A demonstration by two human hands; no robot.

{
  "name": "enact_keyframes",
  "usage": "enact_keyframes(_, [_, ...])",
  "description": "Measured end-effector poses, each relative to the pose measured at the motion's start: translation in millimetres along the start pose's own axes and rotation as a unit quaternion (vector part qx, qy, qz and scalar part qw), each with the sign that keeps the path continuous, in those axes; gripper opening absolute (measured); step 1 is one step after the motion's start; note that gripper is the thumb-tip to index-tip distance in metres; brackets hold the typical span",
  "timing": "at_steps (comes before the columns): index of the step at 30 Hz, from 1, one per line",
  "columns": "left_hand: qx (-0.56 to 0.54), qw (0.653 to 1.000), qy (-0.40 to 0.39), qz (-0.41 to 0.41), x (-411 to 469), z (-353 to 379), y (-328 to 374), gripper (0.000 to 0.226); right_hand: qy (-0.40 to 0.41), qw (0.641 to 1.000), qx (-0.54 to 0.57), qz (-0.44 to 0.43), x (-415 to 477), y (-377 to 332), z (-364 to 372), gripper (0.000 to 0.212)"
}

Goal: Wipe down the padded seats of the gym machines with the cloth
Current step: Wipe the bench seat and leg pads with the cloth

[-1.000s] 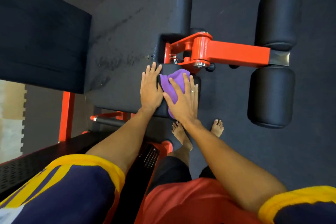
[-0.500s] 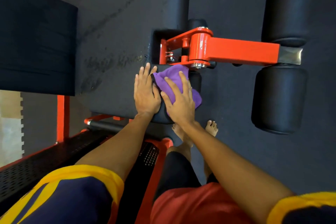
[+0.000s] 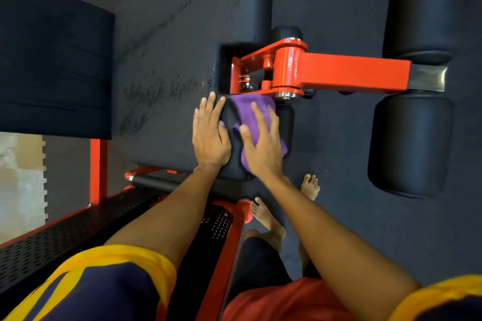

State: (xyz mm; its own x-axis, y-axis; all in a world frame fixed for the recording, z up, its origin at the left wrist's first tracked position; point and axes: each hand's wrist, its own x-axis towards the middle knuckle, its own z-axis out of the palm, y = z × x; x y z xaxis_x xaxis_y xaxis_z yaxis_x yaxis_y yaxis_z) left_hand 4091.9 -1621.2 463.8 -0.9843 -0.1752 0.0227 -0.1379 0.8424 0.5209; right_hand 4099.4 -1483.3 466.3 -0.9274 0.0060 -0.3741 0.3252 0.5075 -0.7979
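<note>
Dark floor (image 3: 339, 154); one padded seat (image 3: 169, 60), one purple cloth (image 3: 246, 109) under flat right grip (image 3: 262, 147), flat left grip (image 3: 211, 137) beside.

The right hand (image 3: 262, 142) had rubbed the purple cloth (image 3: 243, 111) sideways over the near corner of the seat pad (image 3: 169, 73) — the cloth, bunched under the fingers a second before, spread flatter, and its loose end slipped out past the little finger to hang over the pad's front edge.

Dark rubber floor (image 3: 339, 8) — pale interlocking mat edge (image 3: 23, 154) at left.
</note>
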Motion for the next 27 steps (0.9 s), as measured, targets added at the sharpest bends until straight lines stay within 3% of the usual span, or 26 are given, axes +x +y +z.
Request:
enact_keyframes(2, [0.004, 1.000, -0.005, 0.001, 0.3, -1.5, 1.2, 0.054, 0.020, 0.985, 0.101, 0.135, 19.2, 5.1, -2.9, 0.068])
enact_keyframes(4, [0.005, 1.000, -0.005, 0.000, 0.7, -1.7, 0.7, 0.054, 0.041, 0.974, 0.111, 0.192, 14.8, -2.8, 1.6, 0.069])
enact_keyframes(5, [0.006, 1.000, -0.005, 0.000, 0.5, -1.9, 0.7, 0.055, 0.052, 0.981, 0.072, 0.171, 2.0, -9.2, 5.1, 0.068])
enact_keyframes(8, [-0.005, 1.000, -0.002, -0.010, 1.4, -1.0, 1.7, 0.053, 0.064, 0.995, -0.080, -0.020, -44.1, -13.7, 11.8, 0.057])
enact_keyframes(11, [0.004, 1.000, 0.003, -0.003, 0.7, -1.0, -0.9, 0.053, 0.051, 0.984, -0.105, -0.135, -63.4, 16.3, 13.0, 0.055])
enact_keyframes(12, [0.000, 1.000, 0.004, 0.000, 0.8, -1.1, -1.0, 0.054, 0.041, 0.989, -0.071, -0.121, -65.2, 27.4, 11.7, 0.057])
enact_keyframes(14, [-0.006, 1.000, 0.008, 0.002, -0.9, -1.7, 0.6, 0.056, 0.038, 0.997, 0.059, 0.006, -69.7, 41.1, 12.1, 0.062])
enact_keyframes(16, [-0.010, 1.000, 0.015, 0.000, -0.7, -3.3, 2.6, 0.057, 0.069, 0.966, 0.174, 0.175, -70.1, 41.6, 23.5, 0.063])
enact_keyframes(17, [-0.013, 1.000, 0.020, 0.003, -1.8, -3.4, 2.9, 0.058, 0.090, 0.957, 0.179, 0.208, -74.1, 34.5, 28.4, 0.063])
enact_keyframes(18, [-0.016, 1.000, 0.024, 0.006, -2.8, -3.1, 2.9, 0.058, 0.112, 0.964, 0.158, 0.184, -80.8, 25.9, 31.4, 0.063])
enact_keyframes(20, [-0.021, 0.999, 0.029, 0.007, -0.9, -3.1, 0.1, 0.059, 0.127, 0.987, 0.085, 0.052, -94.2, 12.8, 33.4, 0.058])
enact_keyframes(22, [-0.017, 0.999, 0.032, 0.002, 0.3, -2.1, -1.8, 0.061, 0.103, 0.993, 0.010, -0.066, -102.3, 17.6, 33.4, 0.053])
enact_keyframes(24, [-0.002, 0.999, 0.032, 0.005, -0.2, -2.5, -1.1, 0.061, 0.077, 0.989, -0.028, -0.125, -98.1, 31.2, 29.2, 0.055])
enact_keyframes(25, [0.006, 1.000, 0.030, 0.003, 0.0, -2.7, -0.5, 0.060, 0.066, 0.991, -0.015, -0.115, -89.4, 36.7, 24.8, 0.058])
enact_keyframes(27, [0.021, 0.999, 0.028, -0.015, -6.0, -4.1, 1.9, 0.059, 0.052, 0.996, 0.070, 0.015, -72.5, 33.7, 10.6, 0.063])
